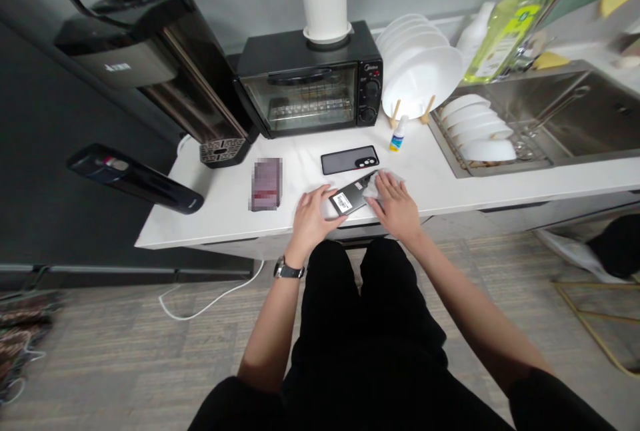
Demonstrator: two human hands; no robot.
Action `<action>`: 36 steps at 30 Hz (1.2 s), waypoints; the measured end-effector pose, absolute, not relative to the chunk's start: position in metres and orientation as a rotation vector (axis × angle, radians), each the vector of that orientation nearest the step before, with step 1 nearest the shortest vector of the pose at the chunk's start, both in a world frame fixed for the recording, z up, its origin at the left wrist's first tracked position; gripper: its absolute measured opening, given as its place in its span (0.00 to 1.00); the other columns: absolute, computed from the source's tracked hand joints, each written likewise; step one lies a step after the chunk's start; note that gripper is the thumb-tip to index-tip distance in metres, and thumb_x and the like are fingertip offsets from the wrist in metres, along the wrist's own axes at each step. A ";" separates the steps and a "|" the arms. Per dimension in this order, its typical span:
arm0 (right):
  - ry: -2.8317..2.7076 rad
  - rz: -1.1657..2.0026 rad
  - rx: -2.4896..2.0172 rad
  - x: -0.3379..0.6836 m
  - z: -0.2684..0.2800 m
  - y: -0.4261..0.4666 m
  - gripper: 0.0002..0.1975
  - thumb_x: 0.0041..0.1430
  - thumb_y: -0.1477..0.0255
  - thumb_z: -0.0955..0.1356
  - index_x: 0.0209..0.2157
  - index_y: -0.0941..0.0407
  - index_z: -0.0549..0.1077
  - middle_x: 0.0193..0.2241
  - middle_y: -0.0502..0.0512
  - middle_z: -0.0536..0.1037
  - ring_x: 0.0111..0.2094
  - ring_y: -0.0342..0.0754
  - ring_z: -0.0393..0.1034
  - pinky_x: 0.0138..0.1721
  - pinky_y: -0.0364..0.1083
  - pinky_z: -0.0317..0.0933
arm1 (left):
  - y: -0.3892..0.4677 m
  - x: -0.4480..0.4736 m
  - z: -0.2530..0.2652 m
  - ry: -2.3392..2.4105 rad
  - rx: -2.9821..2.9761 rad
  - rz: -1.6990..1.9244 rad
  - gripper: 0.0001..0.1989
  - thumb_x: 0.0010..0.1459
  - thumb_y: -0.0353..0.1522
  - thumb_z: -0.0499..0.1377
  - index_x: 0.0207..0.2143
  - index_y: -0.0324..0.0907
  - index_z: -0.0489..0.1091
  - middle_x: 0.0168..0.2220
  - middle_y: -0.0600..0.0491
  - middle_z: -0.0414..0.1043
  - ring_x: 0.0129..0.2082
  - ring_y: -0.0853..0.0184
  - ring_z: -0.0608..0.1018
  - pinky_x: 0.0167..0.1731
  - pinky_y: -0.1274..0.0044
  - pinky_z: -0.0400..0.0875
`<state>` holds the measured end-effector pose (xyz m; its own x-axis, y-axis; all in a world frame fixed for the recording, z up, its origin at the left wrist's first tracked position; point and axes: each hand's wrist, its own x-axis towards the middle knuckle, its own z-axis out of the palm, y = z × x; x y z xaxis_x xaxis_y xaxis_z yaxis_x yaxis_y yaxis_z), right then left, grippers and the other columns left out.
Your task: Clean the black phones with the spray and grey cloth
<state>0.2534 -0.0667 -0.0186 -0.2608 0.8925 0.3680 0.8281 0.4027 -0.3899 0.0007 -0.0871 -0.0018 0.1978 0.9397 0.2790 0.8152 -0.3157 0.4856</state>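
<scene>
Phone case [345, 162] behind phone [356, 195], open counter [423, 168] beside sink [565, 132]

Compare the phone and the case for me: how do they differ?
The phone is in the left hand, with the right hand holding a wipe on it; the case lies untouched on the counter.
The phone bears a white label; the case shows none.
The phone slants more steeply than the case.
Both are dark, slim and oblong.

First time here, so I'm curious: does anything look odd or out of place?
The purplish object on the counter, left of the left hand, looks oddly pixelated, its details hidden. No spill stands out.
</scene>
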 end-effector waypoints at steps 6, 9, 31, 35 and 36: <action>-2.255 0.221 -1.295 0.202 -0.015 -0.076 0.31 0.75 0.58 0.60 0.70 0.61 0.65 0.69 0.66 0.67 0.72 0.61 0.59 0.73 0.66 0.50 | -0.085 0.001 -0.002 1.665 2.219 0.765 0.36 0.58 0.39 0.70 0.66 0.48 0.63 0.65 0.49 0.72 0.65 0.54 0.73 0.69 0.60 0.63; -2.318 0.266 -1.208 0.180 -0.011 -0.087 0.30 0.75 0.58 0.61 0.69 0.62 0.66 0.69 0.67 0.67 0.72 0.59 0.61 0.73 0.64 0.52 | -0.085 -0.001 -0.003 1.665 2.227 0.720 0.37 0.58 0.37 0.69 0.68 0.46 0.61 0.65 0.48 0.73 0.66 0.54 0.72 0.70 0.59 0.60; -2.144 0.093 -1.511 0.245 -0.017 -0.061 0.31 0.77 0.57 0.55 0.68 0.64 0.66 0.69 0.67 0.68 0.71 0.62 0.62 0.71 0.62 0.56 | -0.083 0.005 0.002 1.683 2.171 0.773 0.39 0.55 0.41 0.73 0.66 0.50 0.61 0.64 0.53 0.74 0.65 0.53 0.72 0.69 0.59 0.60; -2.109 0.106 -1.499 0.238 -0.015 -0.054 0.31 0.77 0.57 0.56 0.67 0.64 0.67 0.68 0.68 0.69 0.70 0.63 0.63 0.71 0.65 0.55 | -0.083 0.008 0.006 1.720 2.161 0.757 0.39 0.55 0.40 0.73 0.65 0.50 0.62 0.63 0.52 0.74 0.64 0.52 0.73 0.70 0.56 0.58; -2.108 0.116 -1.489 0.238 -0.015 -0.052 0.31 0.77 0.57 0.56 0.67 0.64 0.67 0.68 0.68 0.69 0.70 0.64 0.63 0.71 0.65 0.54 | -0.083 0.009 0.007 1.723 2.160 0.758 0.39 0.55 0.40 0.73 0.65 0.50 0.61 0.63 0.52 0.75 0.64 0.52 0.73 0.70 0.56 0.58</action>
